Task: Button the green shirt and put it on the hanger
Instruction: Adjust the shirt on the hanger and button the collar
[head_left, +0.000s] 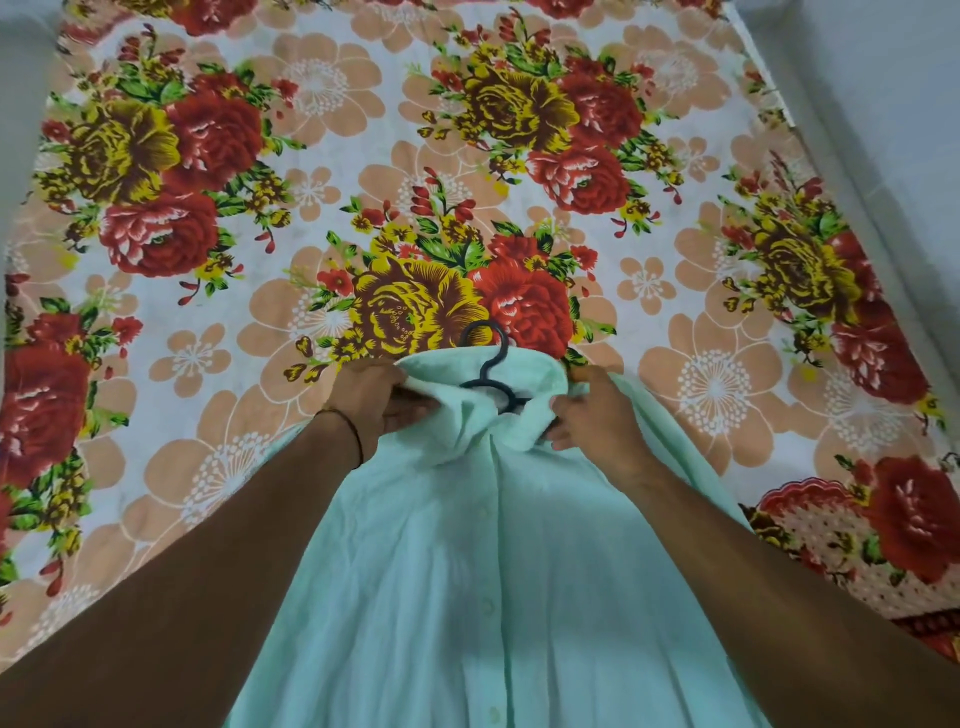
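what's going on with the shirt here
A person is fitting a green shirt onto a black hanger over a bed with a flowered sheet. The left hand and the right hand each grip the collar, one on each side. The hanger's hook sticks up out of the neck opening. The front looks buttoned down the middle, so the hands seem to be settling the collar around the hanger.

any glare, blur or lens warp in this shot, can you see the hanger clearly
Head view: soft even light, no glare; wide-angle warp bows the edges of the floral bedsheet and stretches the forearms; the black hanger reads sharp; pale buttons on the green shirt are low-contrast.
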